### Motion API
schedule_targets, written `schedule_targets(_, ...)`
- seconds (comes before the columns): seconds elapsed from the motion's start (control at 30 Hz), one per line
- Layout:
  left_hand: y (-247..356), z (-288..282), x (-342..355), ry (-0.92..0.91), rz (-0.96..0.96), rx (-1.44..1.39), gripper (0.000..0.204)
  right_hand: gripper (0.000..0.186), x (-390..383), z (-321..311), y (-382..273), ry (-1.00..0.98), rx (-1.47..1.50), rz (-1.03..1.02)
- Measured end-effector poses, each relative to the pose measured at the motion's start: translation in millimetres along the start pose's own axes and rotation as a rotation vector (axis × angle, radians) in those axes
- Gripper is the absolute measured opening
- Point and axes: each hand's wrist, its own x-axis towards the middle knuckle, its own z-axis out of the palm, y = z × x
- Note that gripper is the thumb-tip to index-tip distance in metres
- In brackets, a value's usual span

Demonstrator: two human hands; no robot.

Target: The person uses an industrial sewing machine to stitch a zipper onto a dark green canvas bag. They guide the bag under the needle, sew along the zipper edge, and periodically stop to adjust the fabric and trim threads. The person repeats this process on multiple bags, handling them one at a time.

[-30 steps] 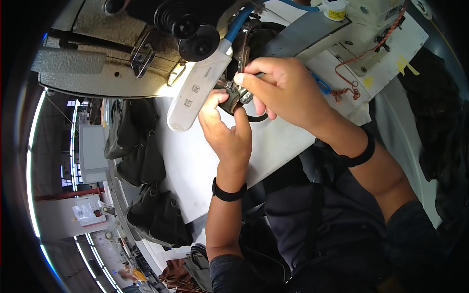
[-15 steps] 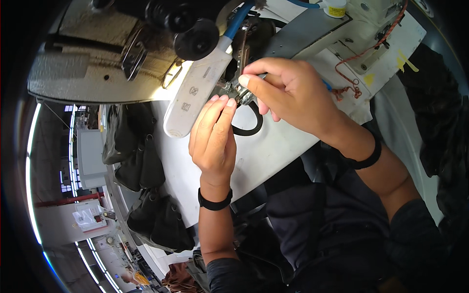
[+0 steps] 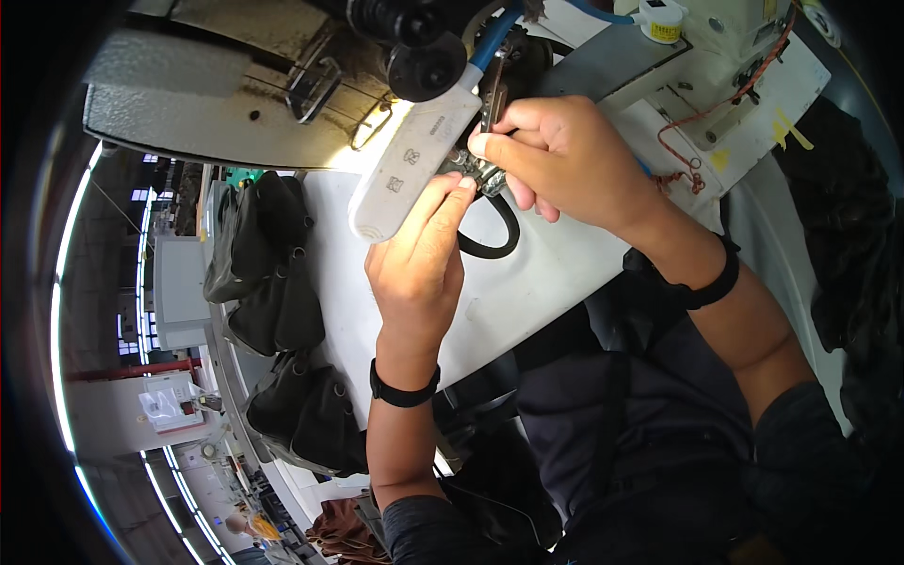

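Both my hands work close together at the metal needle and foot parts of an industrial sewing machine. My right hand is closed, thumb and forefinger pinched beside an upright metal bar; what it grips is hidden. My left hand reaches up from below, its fingertips pressed together at the lower metal parts; anything between them is too small to make out. A black curved strap or cord loop lies on the white tabletop just under my hands. A long white lamp shines beside my left fingers.
Dark bags line the left side of the table. An orange-red cord hangs at the right, near a small white container with a yellow label. Dark material hangs at the far right. Black round knobs sit above the lamp.
The machine and lamp have shifted slightly right in view, and the bags a little. My left fingers have moved up and right, closer to my right thumb; the right hand keeps its pinch.
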Motion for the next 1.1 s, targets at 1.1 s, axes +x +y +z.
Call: schedule_targets(1.1,6.1,3.6,4.7,0.004,-0.064,0.041,0.036,0.023,-1.2,1.4,3.9,0.044,-0.026,-0.016)
